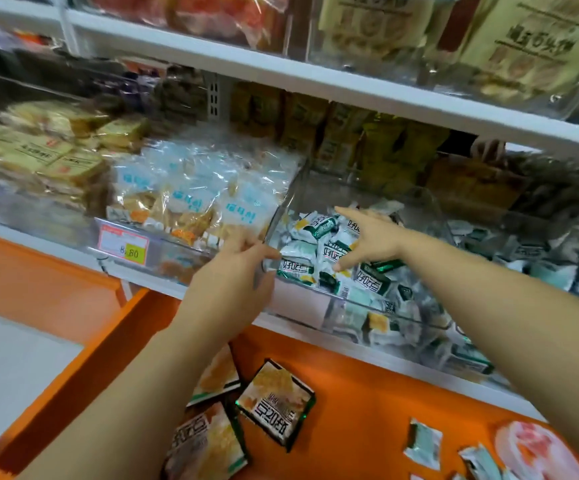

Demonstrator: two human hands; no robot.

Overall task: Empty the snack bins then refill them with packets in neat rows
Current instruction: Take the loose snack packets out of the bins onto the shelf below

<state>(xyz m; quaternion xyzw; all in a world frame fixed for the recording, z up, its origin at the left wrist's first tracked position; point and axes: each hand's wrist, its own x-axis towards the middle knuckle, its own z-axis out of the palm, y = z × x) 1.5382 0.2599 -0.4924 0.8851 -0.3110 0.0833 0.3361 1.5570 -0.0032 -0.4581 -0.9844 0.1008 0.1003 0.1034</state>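
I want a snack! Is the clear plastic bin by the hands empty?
Not empty: the clear plastic bin holds a heap of small white-and-green packets.

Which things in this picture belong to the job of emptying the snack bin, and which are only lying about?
Job: clear bin, gripped at its corner by the left hand; green-and-white packets inside, under the open right hand; likely the small packets on the orange ledge.
Lying about: blue-labelled packets in the next bin; price tag; brown bags on the upper shelf.
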